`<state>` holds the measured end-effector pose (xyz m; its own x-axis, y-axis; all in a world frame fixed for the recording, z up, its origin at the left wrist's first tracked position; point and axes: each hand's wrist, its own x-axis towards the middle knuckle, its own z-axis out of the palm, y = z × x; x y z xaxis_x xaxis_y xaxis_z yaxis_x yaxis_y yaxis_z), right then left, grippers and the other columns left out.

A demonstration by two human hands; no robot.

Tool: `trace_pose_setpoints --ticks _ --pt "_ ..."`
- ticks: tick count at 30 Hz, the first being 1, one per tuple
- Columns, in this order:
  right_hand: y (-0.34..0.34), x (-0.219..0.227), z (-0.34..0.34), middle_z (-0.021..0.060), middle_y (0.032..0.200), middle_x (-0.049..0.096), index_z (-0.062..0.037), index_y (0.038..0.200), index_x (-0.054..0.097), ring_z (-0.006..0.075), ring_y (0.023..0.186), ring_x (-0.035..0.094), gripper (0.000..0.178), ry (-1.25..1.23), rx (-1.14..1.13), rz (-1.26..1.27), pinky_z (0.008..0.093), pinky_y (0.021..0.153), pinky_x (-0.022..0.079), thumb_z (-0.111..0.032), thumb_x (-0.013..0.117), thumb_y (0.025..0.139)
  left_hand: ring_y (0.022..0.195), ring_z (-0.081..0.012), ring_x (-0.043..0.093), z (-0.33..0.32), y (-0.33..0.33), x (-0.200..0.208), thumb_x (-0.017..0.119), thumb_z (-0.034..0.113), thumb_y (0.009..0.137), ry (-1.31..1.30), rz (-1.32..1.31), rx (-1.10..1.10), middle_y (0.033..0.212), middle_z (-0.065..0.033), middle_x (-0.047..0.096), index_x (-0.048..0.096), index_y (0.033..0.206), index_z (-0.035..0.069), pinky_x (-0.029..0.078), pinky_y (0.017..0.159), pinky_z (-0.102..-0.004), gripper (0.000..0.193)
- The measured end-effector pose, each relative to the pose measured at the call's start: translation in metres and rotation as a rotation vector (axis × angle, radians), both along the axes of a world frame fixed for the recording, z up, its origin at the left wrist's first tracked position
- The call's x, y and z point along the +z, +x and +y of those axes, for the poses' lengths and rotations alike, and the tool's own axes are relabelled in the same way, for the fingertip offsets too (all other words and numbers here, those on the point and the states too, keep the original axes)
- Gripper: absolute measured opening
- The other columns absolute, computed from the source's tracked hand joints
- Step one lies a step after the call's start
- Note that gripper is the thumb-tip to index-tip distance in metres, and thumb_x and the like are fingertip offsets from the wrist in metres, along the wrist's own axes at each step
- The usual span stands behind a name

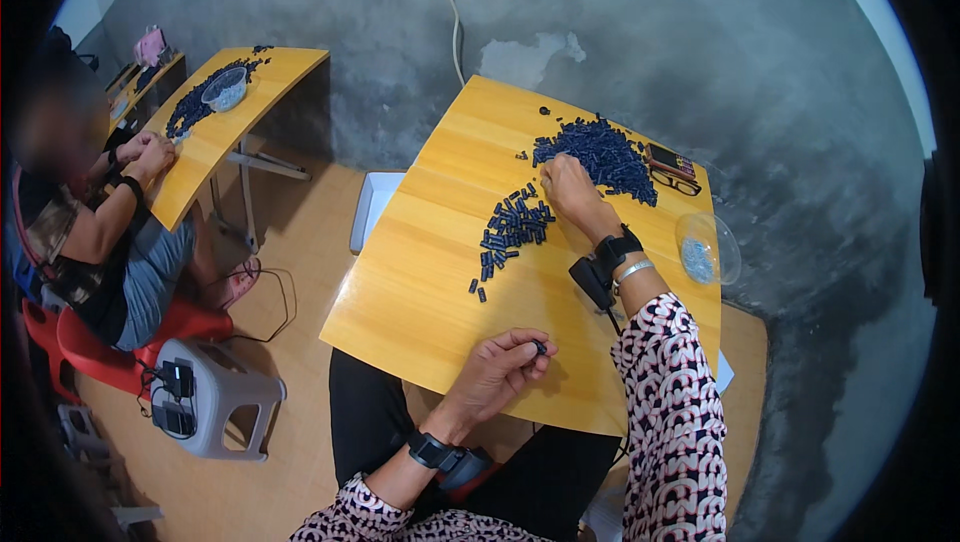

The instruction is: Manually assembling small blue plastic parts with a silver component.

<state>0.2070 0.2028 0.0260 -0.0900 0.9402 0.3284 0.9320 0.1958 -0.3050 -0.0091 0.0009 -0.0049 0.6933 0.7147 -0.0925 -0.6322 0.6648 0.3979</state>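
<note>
- Left hand pinches a small dark-blue oblong piece (mostly hidden; long axis unclear).
- Right hand beside a dark-blue heap; cannot tell its grip.

Left grip nearer, fingers pinched; right grip farther forward, palm down, arm outstretched.

No legible lettering anywhere.
</note>
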Motion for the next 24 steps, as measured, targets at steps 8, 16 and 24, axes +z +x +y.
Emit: trace_pose_setpoints --ticks 8,16,24 --pt "0.002 -0.015 0.018 0.031 0.074 0.055 0.0099 0.072 0.056 0.0438 0.074 0.059 0.014 -0.011 -0.079 0.019 0.0451 0.066 0.049 -0.001 0.051 0.078 0.081 -0.0132 0.058 0.004 0.001 -0.002 0.053 0.004 0.091 0.018 -0.076 -0.001 0.102 -0.0116 0.062 0.058 0.11 -0.001 0.049 0.073 -0.0227 0.021" --pt "0.008 0.045 -0.025 0.0275 0.076 0.061 0.0064 0.077 0.063 0.0386 0.074 0.064 0.012 -0.023 -0.031 0.141 0.04 0.069 0.051 0.001 0.054 0.072 0.081 -0.0133 0.057 0.005 0.007 0.002 0.055 0.01 0.092 0.031 -0.035 0.024 0.099 -0.01 0.061 0.058 0.109 0.0 0.048 0.073 -0.0226 0.02" --pt "-0.016 0.089 -0.158 0.0144 0.07 0.064 0.0025 0.078 0.064 0.0194 0.06 0.061 0.009 0.09 0.083 0.295 0.0295 0.059 0.049 -0.005 0.061 0.073 0.081 -0.0113 0.054 0.005 0.003 0.003 0.056 0.011 0.091 0.063 0.053 0.087 0.095 -0.0059 0.059 0.058 0.106 0.002 0.047 0.072 -0.0214 0.018"
